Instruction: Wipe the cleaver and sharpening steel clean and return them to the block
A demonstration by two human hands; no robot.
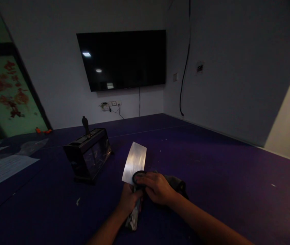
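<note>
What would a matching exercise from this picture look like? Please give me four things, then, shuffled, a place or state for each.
Things:
1. Left hand
2. Right hand
3. Television
4. White sheet

Places and states:
A. Black, mounted on the wall
B. Closed around the handle below the broad metal blade
C. Lying at the left of the purple surface
D. Holding a dark round-edged object at the blade

Right pairs: 1-B; 2-D; 3-A; 4-C
</note>
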